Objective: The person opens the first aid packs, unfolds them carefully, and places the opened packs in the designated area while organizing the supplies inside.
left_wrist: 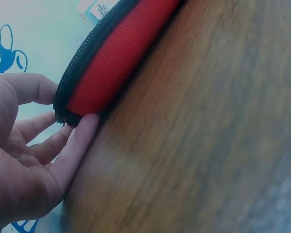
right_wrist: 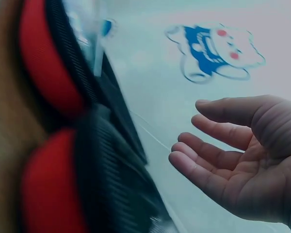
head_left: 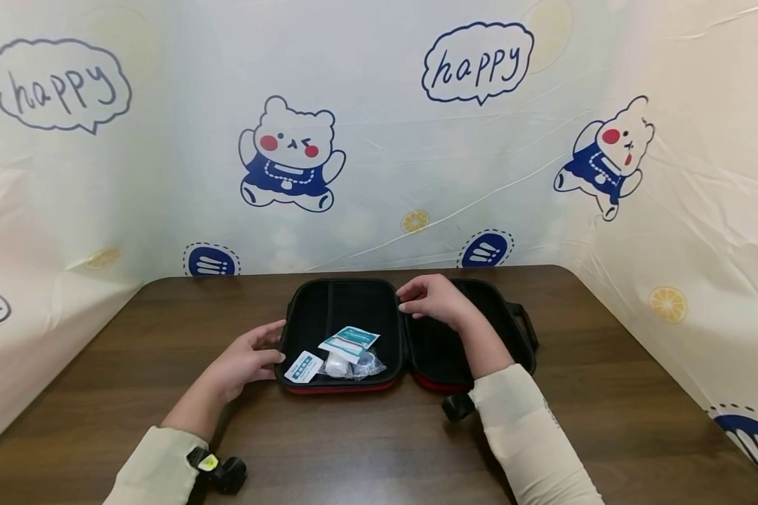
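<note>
On the wooden table, the red-and-black zip case lies spread open, its two halves side by side. Its left half already holds a teal-and-white packet, a small white-and-blue packet, a white bundle and a clear-wrapped item, all gathered near the front edge. The left hand rests at the case's left side, its fingers spread and touching the corner. The right hand hovers by the hinge, fingers loosely curved, slightly parted and pinching nothing. Opening the case looks done; closing and zipping it are not. Whether the contents are being packed or taken out, I cannot tell.
</note>
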{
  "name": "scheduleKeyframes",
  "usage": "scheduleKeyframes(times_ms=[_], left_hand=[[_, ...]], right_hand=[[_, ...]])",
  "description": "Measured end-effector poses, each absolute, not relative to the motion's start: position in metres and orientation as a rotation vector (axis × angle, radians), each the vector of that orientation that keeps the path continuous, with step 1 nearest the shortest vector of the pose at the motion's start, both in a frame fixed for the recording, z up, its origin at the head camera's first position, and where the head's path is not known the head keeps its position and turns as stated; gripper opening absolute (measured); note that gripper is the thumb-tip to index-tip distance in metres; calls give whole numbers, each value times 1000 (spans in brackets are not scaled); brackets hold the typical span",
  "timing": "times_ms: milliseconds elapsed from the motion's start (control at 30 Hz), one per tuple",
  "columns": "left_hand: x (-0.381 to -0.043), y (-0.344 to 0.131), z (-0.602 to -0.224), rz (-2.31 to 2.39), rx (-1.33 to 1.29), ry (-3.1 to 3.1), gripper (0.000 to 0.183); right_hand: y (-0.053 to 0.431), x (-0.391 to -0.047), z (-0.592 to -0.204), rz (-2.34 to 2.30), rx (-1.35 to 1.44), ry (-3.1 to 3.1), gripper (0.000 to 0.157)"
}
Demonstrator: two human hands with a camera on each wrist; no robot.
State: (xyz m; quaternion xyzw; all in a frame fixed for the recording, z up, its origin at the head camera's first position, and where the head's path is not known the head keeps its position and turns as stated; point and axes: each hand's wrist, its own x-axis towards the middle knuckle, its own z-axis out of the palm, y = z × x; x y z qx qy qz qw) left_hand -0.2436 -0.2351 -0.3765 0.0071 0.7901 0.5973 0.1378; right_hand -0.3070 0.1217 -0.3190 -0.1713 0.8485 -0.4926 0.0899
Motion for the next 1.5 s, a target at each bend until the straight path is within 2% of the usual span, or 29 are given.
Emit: scheduleKeyframes(times_ms=[433,733,967,1100,1367,1500], left_hand=[[-241,-237,-378,1739,17,2285,68],[-242,-236,-377,1722,22,2294,68],[-242,-235,-377,1731,31,2295,67],[-241,-235,-376,1725,31,2298,67],[-243,-235,-376,1725,31,2304,67],[-243,-236,-377,1730,33,2301,67]], right_hand=[[73,-296,-345,-1112,-734,2593,29],[58,-291,-357,-860,-786,2657,64],[57,-290,-359,-1099,-648,2668,76],[61,-292,-355,-1244,-601,2675,65],[83,-298,-339,-1555,-529,2435,29],[96,-299,-328,-1632,-463,2393,22]])
